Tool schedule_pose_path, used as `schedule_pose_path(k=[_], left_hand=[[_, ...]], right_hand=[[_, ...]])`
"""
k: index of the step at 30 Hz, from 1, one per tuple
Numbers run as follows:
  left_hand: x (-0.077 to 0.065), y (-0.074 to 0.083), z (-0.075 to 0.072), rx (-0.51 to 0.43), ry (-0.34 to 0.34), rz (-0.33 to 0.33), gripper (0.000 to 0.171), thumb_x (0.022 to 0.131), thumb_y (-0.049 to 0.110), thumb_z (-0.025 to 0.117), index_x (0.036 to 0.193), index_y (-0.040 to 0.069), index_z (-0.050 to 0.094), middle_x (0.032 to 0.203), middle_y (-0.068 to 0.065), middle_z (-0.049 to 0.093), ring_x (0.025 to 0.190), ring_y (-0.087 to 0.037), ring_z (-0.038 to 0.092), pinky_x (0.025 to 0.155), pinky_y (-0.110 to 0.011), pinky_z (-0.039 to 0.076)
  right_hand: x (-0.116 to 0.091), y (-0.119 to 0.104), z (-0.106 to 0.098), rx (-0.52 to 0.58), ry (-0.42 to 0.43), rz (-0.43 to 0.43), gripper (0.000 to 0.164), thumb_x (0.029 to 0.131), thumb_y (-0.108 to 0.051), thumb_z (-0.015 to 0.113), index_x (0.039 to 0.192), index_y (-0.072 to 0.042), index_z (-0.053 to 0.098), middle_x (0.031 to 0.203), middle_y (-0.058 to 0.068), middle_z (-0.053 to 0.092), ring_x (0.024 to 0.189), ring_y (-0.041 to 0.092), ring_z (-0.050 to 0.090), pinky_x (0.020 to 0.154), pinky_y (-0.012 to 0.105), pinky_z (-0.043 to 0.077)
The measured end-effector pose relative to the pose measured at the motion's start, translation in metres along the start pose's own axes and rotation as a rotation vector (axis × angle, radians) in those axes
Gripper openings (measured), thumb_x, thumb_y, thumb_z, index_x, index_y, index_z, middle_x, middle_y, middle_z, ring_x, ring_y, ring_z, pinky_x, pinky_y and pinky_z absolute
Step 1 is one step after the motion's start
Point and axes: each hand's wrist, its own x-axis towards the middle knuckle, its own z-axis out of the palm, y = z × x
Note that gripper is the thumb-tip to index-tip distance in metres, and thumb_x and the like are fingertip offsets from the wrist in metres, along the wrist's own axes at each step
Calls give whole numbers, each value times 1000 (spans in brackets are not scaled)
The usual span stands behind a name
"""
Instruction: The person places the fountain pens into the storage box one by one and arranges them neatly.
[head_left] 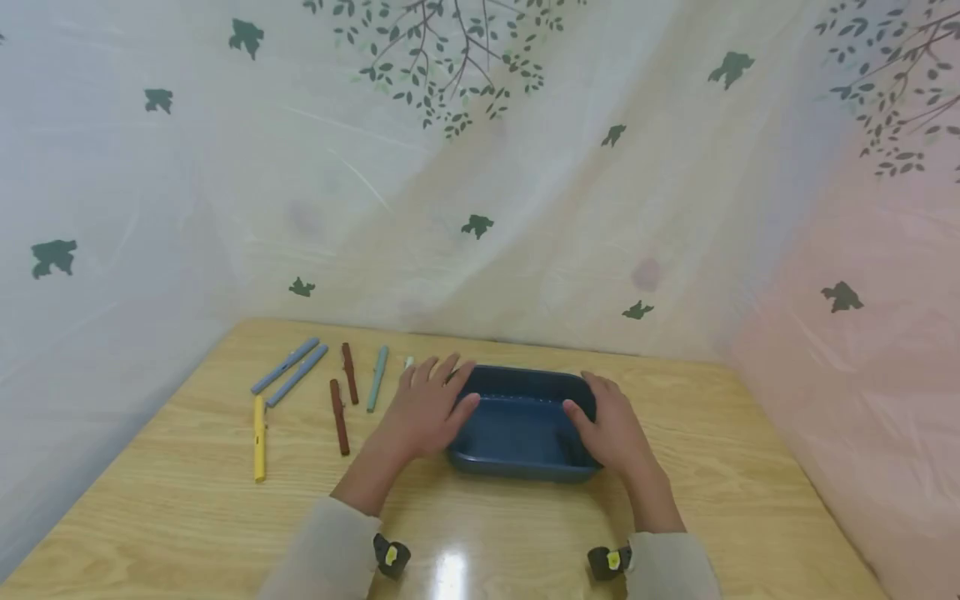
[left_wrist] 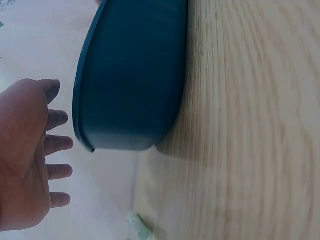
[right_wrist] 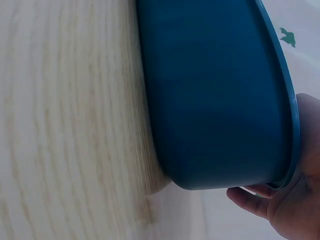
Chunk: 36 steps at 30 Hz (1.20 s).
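A dark blue rectangular tray with rounded corners sits on the wooden table, its inside facing up. My left hand hovers at its left end, thumb over the rim in the head view. The left wrist view shows that hand apart from the tray wall, fingers spread and fairly straight. At the right end my right hand grips the rim, thumb on the inner side. In the right wrist view its fingers reach round the outside of the tray, while the rim hides the thumb.
Left of the tray lie two grey-blue pens, two dark red pens, a green pen and a yellow pen. A pale pen is mostly hidden behind my left hand. Patterned curtains enclose the table.
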Motion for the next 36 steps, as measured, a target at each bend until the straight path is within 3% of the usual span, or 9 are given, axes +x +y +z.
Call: schedule_pose_path(k=[8, 18, 25, 31, 36], left_hand=[[-7, -20, -4, 5, 8, -4, 59, 111, 46, 36, 161, 14, 33, 163, -16, 34, 147, -45, 30, 118, -67, 25], [-16, -51, -15, 78, 11, -1, 57, 111, 40, 37, 159, 11, 35, 160, -18, 38, 145, -46, 35, 116, -67, 30], [-22, -83, -26, 83, 22, -30, 54, 111, 35, 40, 158, 9, 37, 159, -19, 40, 143, -45, 37, 115, -68, 30], [-27, -110, -34, 89, -3, -51, 53, 111, 33, 39, 157, 6, 38, 156, -21, 43, 141, -46, 38, 114, -70, 31], [-30, -130, -43, 92, -38, -48, 53, 112, 32, 37, 156, 4, 39, 155, -23, 44, 142, -48, 38, 114, -72, 29]], right_hand=[[0, 4, 0, 95, 25, 6, 62, 106, -27, 58, 154, 6, 35, 154, 31, 40, 143, 49, 36, 116, 64, 32], [2, 18, 0, 210, 57, 74, 52, 107, -23, 56, 153, -1, 42, 145, 29, 52, 128, 50, 54, 104, 62, 49], [6, 26, 0, 274, 71, 93, 43, 108, -14, 52, 148, 1, 49, 147, 24, 53, 127, 45, 56, 102, 57, 52], [5, 28, -2, 316, 75, 142, 38, 108, -13, 53, 144, 0, 56, 140, 24, 59, 125, 42, 58, 100, 56, 53], [5, 30, -3, 359, 67, 202, 39, 108, -16, 53, 144, -2, 57, 139, 20, 61, 124, 35, 58, 101, 48, 53]])
